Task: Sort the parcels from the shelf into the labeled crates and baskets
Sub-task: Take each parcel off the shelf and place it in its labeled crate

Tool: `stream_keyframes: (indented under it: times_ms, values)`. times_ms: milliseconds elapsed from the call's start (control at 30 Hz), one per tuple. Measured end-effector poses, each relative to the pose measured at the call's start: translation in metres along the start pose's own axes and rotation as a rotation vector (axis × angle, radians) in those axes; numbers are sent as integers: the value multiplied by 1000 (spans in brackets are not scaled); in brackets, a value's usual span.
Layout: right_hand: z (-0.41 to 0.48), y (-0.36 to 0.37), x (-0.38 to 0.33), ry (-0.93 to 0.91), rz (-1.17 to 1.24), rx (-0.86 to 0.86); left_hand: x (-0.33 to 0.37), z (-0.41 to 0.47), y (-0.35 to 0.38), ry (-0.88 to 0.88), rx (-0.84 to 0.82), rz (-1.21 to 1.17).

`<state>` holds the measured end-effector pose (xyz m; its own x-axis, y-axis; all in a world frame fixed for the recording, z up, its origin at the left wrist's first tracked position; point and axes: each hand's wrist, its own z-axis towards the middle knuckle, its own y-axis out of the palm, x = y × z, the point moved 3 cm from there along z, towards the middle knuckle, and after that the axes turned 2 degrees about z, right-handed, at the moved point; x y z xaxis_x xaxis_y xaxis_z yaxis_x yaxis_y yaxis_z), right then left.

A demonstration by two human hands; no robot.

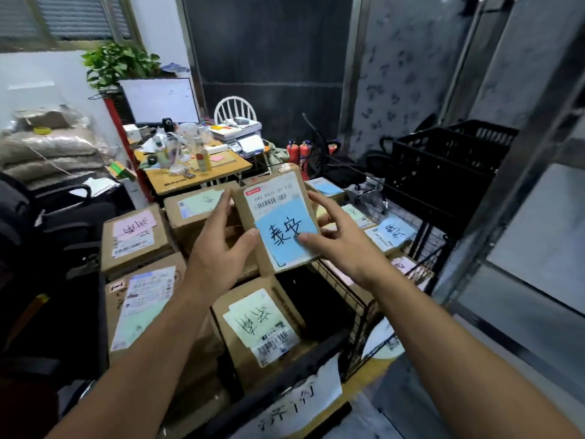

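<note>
**One blue-tagged box in the air, many already sorted**

Both hands hold a cardboard box [278,217] up in front of the camera, tilted so its face can be read. It carries a printed shipping label and a blue note [286,237] with handwritten characters. The left hand [218,251] grips the box's left edge, thumb on the front and fingers wrapped behind. The right hand [338,236] grips the right edge, thumb pressed on the blue note and fingers curled round the back. Neither hand is slack.

Everything else is placed from this held box. Directly below it lies a box with a green note [262,321] in a dark crate whose front carries a paper sign [304,403]. To its left sit a box with a pink note [133,236] and, just behind that, another green-noted box [196,207]. To its right, past a wire basket wall [354,299], lie boxes with blue notes [392,232]. Further right and behind stands a black crate [443,166], and a metal shelf post [522,153] rises beyond it.

As I judge it, the sorting is well under way: several boxes already rest in containers, grouped by note colour. The held box is not yet put down and probably belongs with the blue ones to its right. How many parcels remain on the shelf cannot be seen.
</note>
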<state>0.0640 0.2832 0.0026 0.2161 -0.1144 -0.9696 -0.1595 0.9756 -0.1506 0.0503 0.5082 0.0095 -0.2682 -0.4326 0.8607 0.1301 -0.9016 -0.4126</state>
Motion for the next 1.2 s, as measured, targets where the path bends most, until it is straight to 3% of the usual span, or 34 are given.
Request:
stream_keyframes:
  times_ms: [133, 267, 500, 600, 800, 1033, 1200]
  values:
    - [10, -16, -5, -40, -136, 48, 7, 22, 14, -22, -13, -96]
    - [45, -49, -4, -9, -17, 112, 14, 55, 38, -40, -32, -124]
    - [153, -134, 36, 124, 69, 216, 14, 121, 94, -93, -67, 105]
    - [201, -168, 71, 213, 48, 252, -3, 151, 120, -162, -125, 376]
    - [280, -178, 127, 315, -29, 139, -35, 185, 156, -256, -154, 760]
    - [337, -156, 168, 362, -119, -13, -57, 206, 173, -258, -186, 958]
    - [359, -151, 177, 402, -89, -63, -64, 204, 172, -246, -170, 967]
